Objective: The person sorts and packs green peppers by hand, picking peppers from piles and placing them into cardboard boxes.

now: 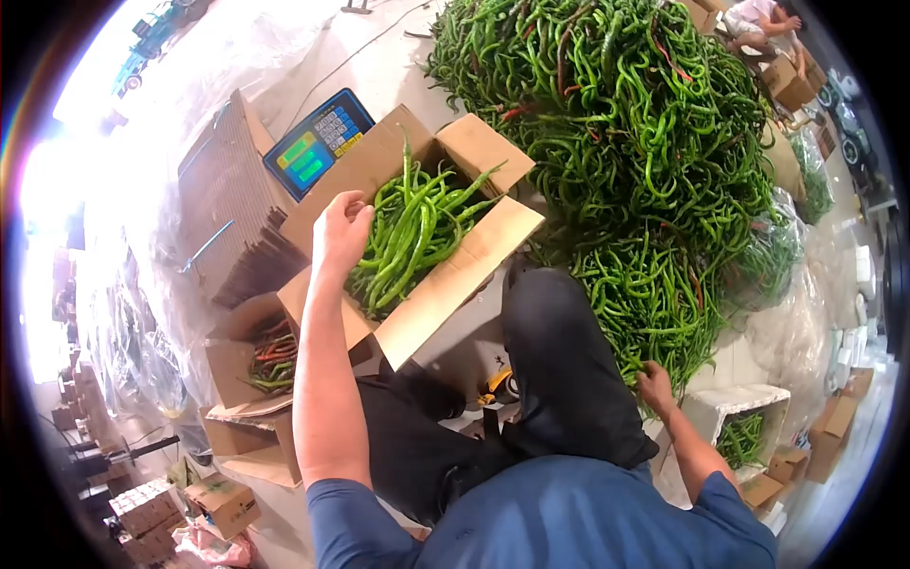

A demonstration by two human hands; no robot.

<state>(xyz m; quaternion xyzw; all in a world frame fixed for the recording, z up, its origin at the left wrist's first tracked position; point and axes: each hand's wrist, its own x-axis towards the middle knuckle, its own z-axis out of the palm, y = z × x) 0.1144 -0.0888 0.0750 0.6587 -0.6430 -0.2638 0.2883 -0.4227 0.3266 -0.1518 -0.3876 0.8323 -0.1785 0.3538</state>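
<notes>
Long green chili peppers [417, 228] fill an open cardboard box [455, 284] in front of me, its flaps folded outward. My left hand [343, 232] is over the box's left side, beside the peppers, with fingers loosely bent and apart and nothing visible in them. Low on the right, my right hand [656, 387] touches the near edge of a big heap of green chili peppers [645, 142]. Its fingers are curled in among the peppers, and whatever they grip is hidden. A few red peppers are mixed into the heap.
Behind the box stands a scale display [318, 142]. Flattened cardboard [227, 180] leans at left, above a box of reddish peppers [232, 365]. A white foam box [701, 417] holding green peppers is at right. Another person [763, 24] sits at the far right.
</notes>
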